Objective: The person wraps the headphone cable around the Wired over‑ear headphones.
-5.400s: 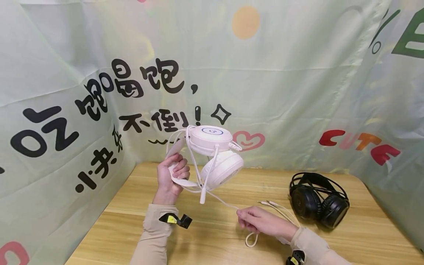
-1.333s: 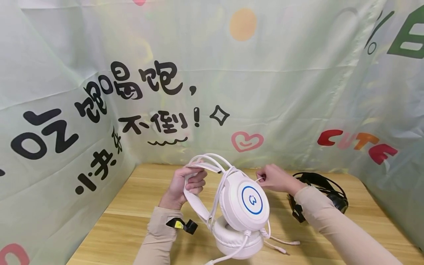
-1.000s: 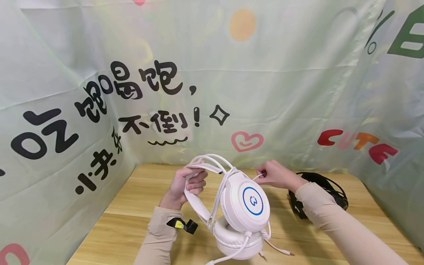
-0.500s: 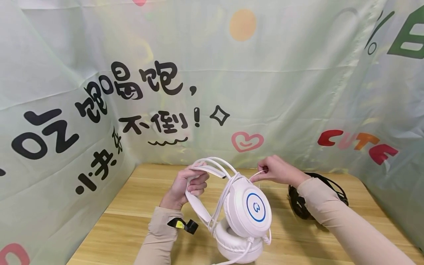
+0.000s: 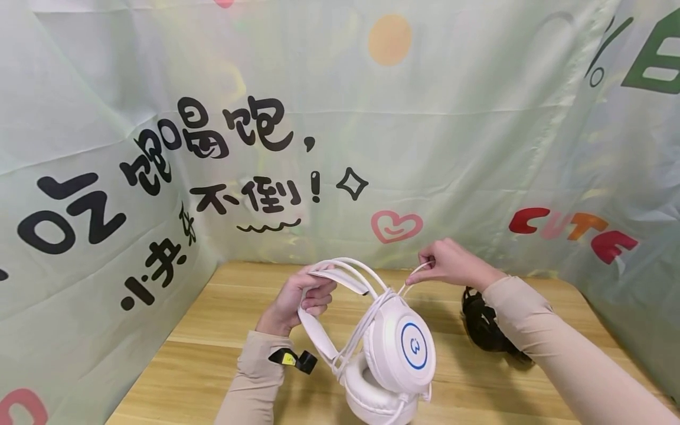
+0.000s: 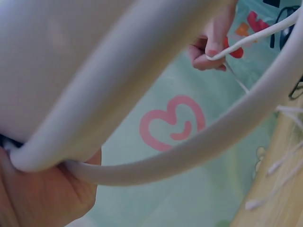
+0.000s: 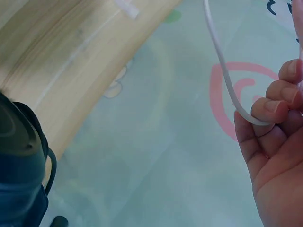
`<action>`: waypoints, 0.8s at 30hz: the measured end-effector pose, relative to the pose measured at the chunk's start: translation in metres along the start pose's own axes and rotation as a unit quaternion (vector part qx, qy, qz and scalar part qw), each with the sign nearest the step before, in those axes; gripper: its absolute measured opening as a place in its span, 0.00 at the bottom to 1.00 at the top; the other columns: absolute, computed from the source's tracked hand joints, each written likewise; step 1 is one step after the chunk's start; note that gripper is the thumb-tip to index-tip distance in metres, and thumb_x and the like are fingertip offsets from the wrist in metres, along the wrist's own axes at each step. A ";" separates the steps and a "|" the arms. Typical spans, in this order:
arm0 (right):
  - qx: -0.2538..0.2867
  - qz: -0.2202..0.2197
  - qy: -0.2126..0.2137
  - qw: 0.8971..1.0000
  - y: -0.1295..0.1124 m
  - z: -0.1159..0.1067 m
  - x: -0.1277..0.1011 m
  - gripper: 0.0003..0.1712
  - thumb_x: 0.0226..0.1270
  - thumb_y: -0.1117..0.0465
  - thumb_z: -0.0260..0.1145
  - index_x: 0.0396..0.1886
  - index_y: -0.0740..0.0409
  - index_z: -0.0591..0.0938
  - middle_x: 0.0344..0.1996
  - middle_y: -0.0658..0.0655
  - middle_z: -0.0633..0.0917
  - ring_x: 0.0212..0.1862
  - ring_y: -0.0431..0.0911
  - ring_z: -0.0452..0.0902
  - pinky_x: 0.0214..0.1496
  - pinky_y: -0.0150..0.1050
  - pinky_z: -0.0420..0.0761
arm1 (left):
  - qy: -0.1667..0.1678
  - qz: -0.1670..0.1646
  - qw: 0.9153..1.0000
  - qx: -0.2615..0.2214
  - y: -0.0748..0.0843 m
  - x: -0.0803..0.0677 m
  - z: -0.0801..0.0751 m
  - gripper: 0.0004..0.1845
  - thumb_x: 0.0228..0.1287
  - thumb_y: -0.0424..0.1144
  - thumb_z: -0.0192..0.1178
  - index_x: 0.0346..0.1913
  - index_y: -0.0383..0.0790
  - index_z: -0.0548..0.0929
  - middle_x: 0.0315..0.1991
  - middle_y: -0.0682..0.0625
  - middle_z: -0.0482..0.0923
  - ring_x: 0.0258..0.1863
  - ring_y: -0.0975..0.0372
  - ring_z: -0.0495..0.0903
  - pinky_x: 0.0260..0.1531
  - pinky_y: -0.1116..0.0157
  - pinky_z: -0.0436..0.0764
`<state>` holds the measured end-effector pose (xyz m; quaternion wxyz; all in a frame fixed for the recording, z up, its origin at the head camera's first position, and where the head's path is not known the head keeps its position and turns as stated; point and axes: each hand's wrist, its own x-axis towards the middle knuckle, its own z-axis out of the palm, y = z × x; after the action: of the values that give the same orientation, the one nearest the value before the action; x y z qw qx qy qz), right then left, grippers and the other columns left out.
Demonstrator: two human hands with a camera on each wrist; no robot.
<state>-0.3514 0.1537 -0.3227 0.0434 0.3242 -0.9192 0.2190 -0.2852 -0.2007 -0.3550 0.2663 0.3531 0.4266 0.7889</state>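
Lifting since a moment ago, the right hand [image 5: 448, 264] now pinches the white cable [image 5: 411, 277] higher and farther back than before, so the strand runs taut from its fingertips [image 7: 270, 111] down to the white headset [image 5: 395, 348]. In the right wrist view the cable [image 7: 222, 66] bends over a curled finger, so it is pinched rather than merely touched. The left hand [image 5: 300, 295] has its fingers wrapped around the headband [image 5: 340, 274], much as it did a second ago; the left wrist view shows the band [image 6: 156, 142] pressed against the palm [image 6: 42, 194].

The headset hangs below and between the hands, tilted, with the blue-ringed ear cup [image 5: 411, 345] facing the camera and the cushioned cup [image 5: 372, 395] beneath it, low over the wooden table [image 5: 212, 354]. The loose plug ends that trailed beside the lower cup a second ago no longer show in the head view. Judging from this, slack is being drawn up around the band where the cups meet it, and the winding looks well along.

Just under the right forearm, a black headset [image 5: 486, 324] rests on the table, partly hidden by the sleeve [image 5: 536, 330]. A printed green cloth [image 5: 451, 147] hangs behind both hands.
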 end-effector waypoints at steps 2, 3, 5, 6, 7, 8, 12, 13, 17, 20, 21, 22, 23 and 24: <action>0.011 -0.002 0.001 1.000 -0.001 -0.003 0.001 0.33 0.57 0.40 0.84 0.17 0.46 0.68 0.14 0.40 0.63 0.20 0.33 0.54 0.28 0.29 0.64 | 0.014 -0.007 1.000 0.017 0.000 0.000 0.001 0.13 0.77 0.31 0.42 0.36 0.49 0.74 0.19 0.54 0.49 0.13 0.64 0.42 0.11 0.71 0.44; 0.015 -0.002 0.001 1.000 -0.002 -0.005 0.001 0.33 0.57 0.41 0.84 0.17 0.46 0.68 0.14 0.40 0.63 0.20 0.33 0.54 0.29 0.29 0.64 | 0.022 -0.011 0.999 0.025 0.000 0.000 0.001 0.13 0.77 0.30 0.42 0.35 0.49 0.73 0.19 0.54 0.49 0.13 0.64 0.42 0.11 0.71 0.45; 0.026 -0.001 0.003 1.000 -0.004 -0.008 0.002 0.33 0.57 0.42 0.84 0.17 0.46 0.67 0.15 0.40 0.61 0.21 0.34 0.54 0.30 0.29 0.64 | 0.034 -0.018 0.998 0.039 0.000 0.000 0.001 0.13 0.76 0.30 0.42 0.34 0.49 0.71 0.18 0.55 0.49 0.13 0.64 0.43 0.11 0.71 0.45; 0.029 -0.001 0.006 1.000 -0.004 -0.010 0.003 0.34 0.57 0.43 0.84 0.18 0.46 0.66 0.15 0.40 0.61 0.21 0.34 0.53 0.31 0.30 0.64 | 0.039 -0.021 0.998 0.047 0.001 0.000 0.002 0.13 0.76 0.30 0.42 0.33 0.49 0.71 0.18 0.55 0.49 0.13 0.64 0.43 0.11 0.71 0.45; 0.034 -0.001 0.007 0.999 -0.005 -0.011 0.003 0.34 0.57 0.43 0.84 0.18 0.46 0.66 0.15 0.40 0.60 0.22 0.34 0.53 0.31 0.30 0.64 | 0.045 -0.023 0.997 0.052 0.001 0.000 0.002 0.13 0.75 0.30 0.42 0.32 0.49 0.70 0.18 0.55 0.50 0.13 0.64 0.43 0.12 0.71 0.45; 0.039 0.001 0.007 0.999 -0.006 -0.013 0.003 0.35 0.57 0.43 0.84 0.18 0.47 0.65 0.15 0.41 0.60 0.22 0.34 0.53 0.32 0.30 0.65 | 0.048 -0.023 0.997 0.057 0.001 0.000 0.002 0.13 0.75 0.30 0.42 0.32 0.48 0.69 0.18 0.55 0.50 0.13 0.64 0.43 0.12 0.71 0.45; 0.060 0.013 0.006 0.998 -0.010 -0.018 0.004 0.36 0.57 0.42 0.84 0.18 0.48 0.64 0.16 0.41 0.59 0.22 0.35 0.54 0.32 0.31 0.65 | 0.068 -0.027 0.995 0.074 0.001 -0.001 0.001 0.12 0.75 0.31 0.43 0.32 0.48 0.69 0.17 0.56 0.51 0.13 0.65 0.45 0.11 0.71 0.46; 0.066 0.016 0.004 0.998 -0.011 -0.019 0.004 0.36 0.57 0.42 0.85 0.18 0.48 0.64 0.16 0.42 0.60 0.23 0.35 0.54 0.32 0.31 0.65 | 0.072 -0.028 0.994 0.079 0.002 -0.001 0.001 0.12 0.75 0.31 0.43 0.32 0.48 0.69 0.17 0.57 0.51 0.12 0.66 0.46 0.11 0.71 0.46; 0.082 0.028 0.005 0.996 -0.014 -0.021 0.004 0.35 0.57 0.43 0.85 0.19 0.49 0.65 0.16 0.42 0.61 0.23 0.35 0.57 0.31 0.31 0.66 | 0.093 -0.033 0.990 0.102 0.002 -0.002 0.001 0.11 0.75 0.31 0.44 0.33 0.47 0.69 0.16 0.58 0.53 0.12 0.68 0.49 0.10 0.72 0.49; 0.093 0.030 0.008 0.995 -0.017 -0.024 0.004 0.34 0.58 0.45 0.84 0.19 0.49 0.66 0.16 0.42 0.63 0.23 0.35 0.61 0.30 0.31 0.69 | 0.107 -0.038 0.986 0.119 0.003 -0.003 0.001 0.09 0.75 0.31 0.45 0.36 0.46 0.71 0.16 0.58 0.54 0.11 0.69 0.51 0.10 0.74 0.51; 0.095 0.031 0.009 0.995 -0.018 -0.025 0.004 0.33 0.59 0.45 0.84 0.19 0.50 0.67 0.16 0.42 0.63 0.24 0.35 0.63 0.30 0.31 0.70 | 0.110 -0.039 0.985 0.124 0.003 -0.003 0.001 0.08 0.74 0.31 0.45 0.37 0.45 0.71 0.16 0.58 0.54 0.11 0.70 0.52 0.10 0.74 0.52; 0.098 0.032 0.009 0.995 -0.020 -0.026 0.004 0.33 0.59 0.46 0.84 0.19 0.50 0.67 0.17 0.42 0.63 0.24 0.35 0.64 0.30 0.32 0.70 | 0.114 -0.040 0.984 0.128 0.004 -0.003 0.002 0.07 0.74 0.31 0.45 0.38 0.45 0.71 0.16 0.58 0.54 0.11 0.70 0.52 0.10 0.74 0.53; 0.101 0.033 0.008 0.994 -0.021 -0.027 0.004 0.33 0.59 0.46 0.84 0.19 0.50 0.67 0.17 0.43 0.63 0.24 0.35 0.65 0.29 0.32 0.70 | 0.118 -0.042 0.983 0.133 0.004 -0.003 0.002 0.07 0.74 0.31 0.45 0.38 0.45 0.71 0.16 0.58 0.54 0.12 0.71 0.53 0.10 0.75 0.54; 0.103 0.034 0.008 0.994 -0.022 -0.028 0.004 0.33 0.59 0.46 0.84 0.19 0.50 0.67 0.17 0.43 0.64 0.24 0.35 0.64 0.28 0.32 0.69 | 0.122 -0.042 0.982 0.138 0.005 -0.003 0.003 0.06 0.74 0.31 0.46 0.39 0.44 0.72 0.16 0.58 0.54 0.12 0.71 0.54 0.10 0.75 0.54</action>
<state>-0.3425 0.1482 -0.2878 0.0098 0.2933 -0.9022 0.3162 -0.2819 -0.2038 -0.3512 0.1939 0.2692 0.5755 0.7474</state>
